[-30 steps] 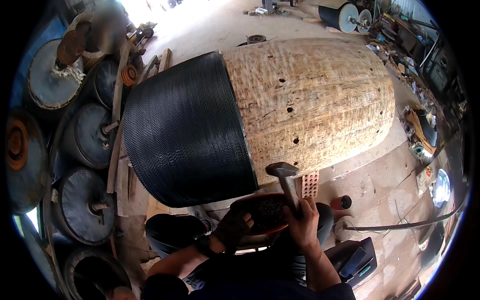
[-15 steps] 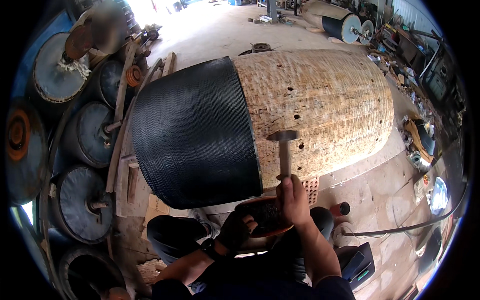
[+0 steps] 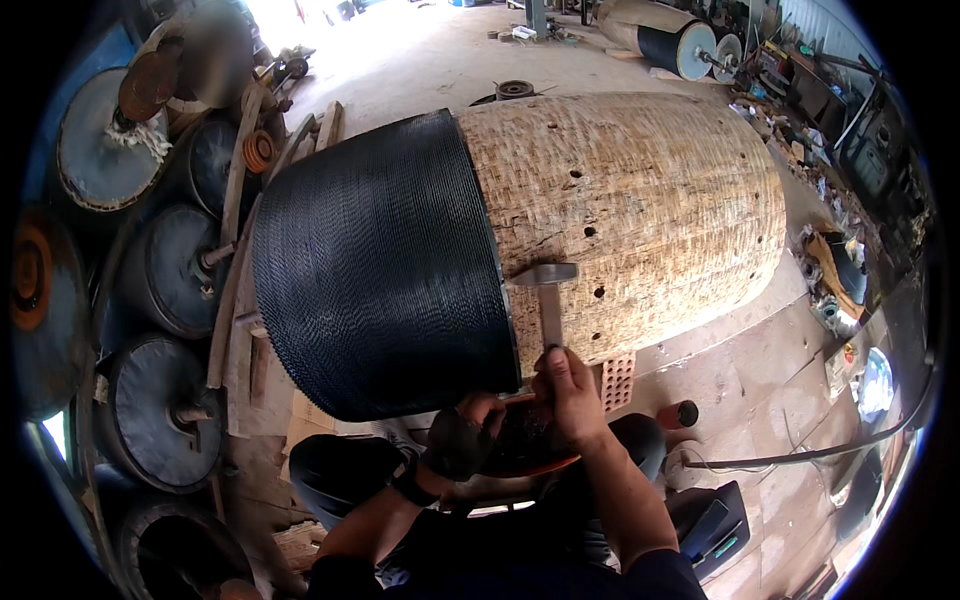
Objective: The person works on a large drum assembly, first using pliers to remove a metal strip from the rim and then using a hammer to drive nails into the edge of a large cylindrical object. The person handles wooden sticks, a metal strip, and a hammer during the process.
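Observation:
In front of me lies a large drum: a bare wooden roller [image 3: 640,200] on the right, its left end wrapped in a ribbed black covering [image 3: 385,270]. My right hand [image 3: 572,392] grips a hammer [image 3: 550,300] by its handle, the head raised over the wood beside the covering's edge. My left hand [image 3: 465,435], in a dark fingerless glove, is just below the covering's lower edge with bent fingers drawn together; whatever they hold is too small to make out. Beneath both hands, a reddish-rimmed bowl [image 3: 545,466] full of small dark pieces sits between my knees.
Several dark rollers with shafts [image 3: 165,410] line the left side, with wooden beams [image 3: 235,310] beside them. A perforated brick [image 3: 618,383] and a dark red can [image 3: 680,415] stand right of the bowl. A long bar [image 3: 800,460] and scrap [image 3: 840,270] lie farther right.
My left hand has risen out of the bowl toward the covering's lower edge. My right hand and the hammer have shifted slightly left, and the view has moved a little.

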Demonstrator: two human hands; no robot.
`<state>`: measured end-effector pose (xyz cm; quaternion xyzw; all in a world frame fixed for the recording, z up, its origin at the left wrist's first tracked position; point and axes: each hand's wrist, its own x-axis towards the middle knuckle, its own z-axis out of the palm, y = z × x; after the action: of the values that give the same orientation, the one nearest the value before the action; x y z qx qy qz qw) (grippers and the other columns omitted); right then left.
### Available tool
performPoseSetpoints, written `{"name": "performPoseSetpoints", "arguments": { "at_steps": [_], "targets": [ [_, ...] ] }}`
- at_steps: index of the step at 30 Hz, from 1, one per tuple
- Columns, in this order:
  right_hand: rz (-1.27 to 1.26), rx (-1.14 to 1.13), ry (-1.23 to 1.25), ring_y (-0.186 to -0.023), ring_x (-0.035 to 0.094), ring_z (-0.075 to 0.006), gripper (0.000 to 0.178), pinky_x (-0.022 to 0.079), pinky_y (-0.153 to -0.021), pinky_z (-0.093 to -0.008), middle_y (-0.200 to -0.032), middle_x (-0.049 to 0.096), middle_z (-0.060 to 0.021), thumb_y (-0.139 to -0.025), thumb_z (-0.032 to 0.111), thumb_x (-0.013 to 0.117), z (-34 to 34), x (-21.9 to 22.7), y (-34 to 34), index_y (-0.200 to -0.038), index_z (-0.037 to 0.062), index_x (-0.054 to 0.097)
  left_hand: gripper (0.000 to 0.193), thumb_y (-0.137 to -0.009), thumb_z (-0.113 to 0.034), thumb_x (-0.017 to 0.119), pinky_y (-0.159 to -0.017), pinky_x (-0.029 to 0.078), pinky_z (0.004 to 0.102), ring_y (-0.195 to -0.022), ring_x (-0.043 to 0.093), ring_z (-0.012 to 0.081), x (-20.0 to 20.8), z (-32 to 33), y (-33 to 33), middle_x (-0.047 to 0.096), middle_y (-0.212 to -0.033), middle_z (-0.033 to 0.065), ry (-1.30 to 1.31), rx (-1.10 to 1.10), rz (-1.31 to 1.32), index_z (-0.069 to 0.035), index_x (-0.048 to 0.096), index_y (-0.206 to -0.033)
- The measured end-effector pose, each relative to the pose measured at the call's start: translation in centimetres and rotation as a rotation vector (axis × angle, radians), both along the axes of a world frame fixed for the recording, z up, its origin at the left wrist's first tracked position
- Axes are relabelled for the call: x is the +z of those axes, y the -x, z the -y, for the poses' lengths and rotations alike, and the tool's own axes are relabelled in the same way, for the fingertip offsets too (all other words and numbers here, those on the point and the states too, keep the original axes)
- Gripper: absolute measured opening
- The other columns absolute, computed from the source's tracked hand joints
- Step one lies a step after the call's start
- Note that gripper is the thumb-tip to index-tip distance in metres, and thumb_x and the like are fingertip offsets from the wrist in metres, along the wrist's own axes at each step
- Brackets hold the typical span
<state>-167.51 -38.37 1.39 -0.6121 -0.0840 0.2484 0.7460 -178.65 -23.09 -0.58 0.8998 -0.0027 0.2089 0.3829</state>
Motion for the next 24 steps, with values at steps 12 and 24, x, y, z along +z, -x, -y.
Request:
{"name": "performPoseSetpoints", "arguments": {
  "at_steps": [12, 24],
  "targets": [
    [0.711, -0.244, 0.319, -0.067, 0.064, -0.0471, 0.036, 0.049, -0.054, -0.0446, -0.075, 0.064, -0.0261, -0.091, 0.009, 0.071, 1.9, -2.7, 0.3, -0.115, 0.0003, 0.046, 0.020, -0.080, 0.001, 0.075, -0.070, 0.046, 0.0386, -0.075, 0.057, 0.0248, 8.4, -4.0, -12.0, 0.059, -0.087, 0.0067, -0.270, 0.039, 0.508, -0.009, 0.067, -0.095],
    [0.826, -0.212, 0.457, -0.064, 0.063, -0.0469, 0.027, 0.049, -0.054, -0.0492, -0.072, 0.062, -0.0252, -0.097, 0.014, 0.061, 2.2, -0.4, -0.9, -0.117, 0.0005, 0.049, 0.033, -0.064, -0.004, 0.074, -0.071, 0.042, 0.0442, -0.078, 0.054, 0.0279, 8.5, -2.3, -13.7, 0.054, -0.085, 0.0053, -0.506, 0.197, 0.445, -0.011, 0.058, -0.092]
  ]
}}
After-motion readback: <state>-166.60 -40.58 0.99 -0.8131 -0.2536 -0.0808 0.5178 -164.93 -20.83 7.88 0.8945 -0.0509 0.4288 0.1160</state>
